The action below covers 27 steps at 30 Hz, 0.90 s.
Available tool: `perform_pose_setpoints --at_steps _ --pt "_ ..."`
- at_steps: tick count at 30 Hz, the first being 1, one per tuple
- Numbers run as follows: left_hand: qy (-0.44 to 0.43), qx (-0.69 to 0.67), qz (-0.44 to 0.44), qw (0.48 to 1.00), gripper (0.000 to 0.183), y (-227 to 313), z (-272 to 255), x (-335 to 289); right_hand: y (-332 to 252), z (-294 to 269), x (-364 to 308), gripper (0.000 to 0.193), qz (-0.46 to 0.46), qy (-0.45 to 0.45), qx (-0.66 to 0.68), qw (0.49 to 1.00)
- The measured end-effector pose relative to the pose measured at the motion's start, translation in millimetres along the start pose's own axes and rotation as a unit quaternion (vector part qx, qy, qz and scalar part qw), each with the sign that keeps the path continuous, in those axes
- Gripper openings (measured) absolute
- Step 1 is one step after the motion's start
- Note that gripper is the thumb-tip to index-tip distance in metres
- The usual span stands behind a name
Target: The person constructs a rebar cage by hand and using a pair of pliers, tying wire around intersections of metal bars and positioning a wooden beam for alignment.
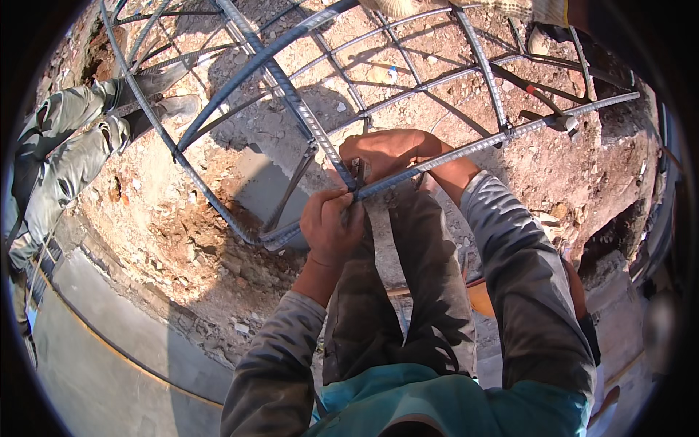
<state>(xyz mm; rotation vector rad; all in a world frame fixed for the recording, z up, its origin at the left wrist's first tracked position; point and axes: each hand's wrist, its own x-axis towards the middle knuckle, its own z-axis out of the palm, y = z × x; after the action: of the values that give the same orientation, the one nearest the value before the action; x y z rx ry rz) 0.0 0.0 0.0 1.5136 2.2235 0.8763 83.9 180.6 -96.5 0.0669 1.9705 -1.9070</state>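
Two ribbed steel bars meet in a corner joint of the rebar cage (429,166) just in front of me. My left hand (331,227) is closed, its thumb and fingertips pinched against the near side of that joint. Whatever sits in the pinch is too small to make out. Reaching past the long bar, my right hand (386,153) curls toward the same corner from the far side. A small dark piece (357,169) shows at its fingers, of a kind I cannot tell. The right fingers are partly hidden by the bar and shadow.
Bent bars (211,207) curve across the left. A hammer-like tool (557,120) lies among the bars at the right. Another person's legs (76,146) extend in from the left; a gloved hand (542,10) shows at the top. A concrete slab (116,320) lies lower left.
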Motion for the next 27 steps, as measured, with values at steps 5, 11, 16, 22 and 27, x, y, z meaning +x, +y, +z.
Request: perform_pose_setpoints --at_steps 5,11,16,22,27 --pt "-0.009 -0.005 -0.005 1.0 0.024 -1 1 5 -1 -7 -24 0.022 -0.051 0.158 0.208 0.964" --pt "-0.062 -0.1 -0.006 0.993 0.021 -3 -23 10 -44 106 -70 0.02 0.022 0.402 0.278 0.872" --pt "-0.183 -0.08 -0.029 0.979 0.019 -1 -30 33 -117 166 -25 0.011 0.106 0.589 0.282 0.75" --pt "-0.104 -0.099 0.036 0.989 0.021 -10 -23 19 -166 156 -32 0.013 0.205 0.574 0.134 0.782" --pt "-0.084 -0.124 0.049 0.988 0.025 -19 -16 13 -181 122 -32 0.018 0.21 0.503 0.012 0.838"
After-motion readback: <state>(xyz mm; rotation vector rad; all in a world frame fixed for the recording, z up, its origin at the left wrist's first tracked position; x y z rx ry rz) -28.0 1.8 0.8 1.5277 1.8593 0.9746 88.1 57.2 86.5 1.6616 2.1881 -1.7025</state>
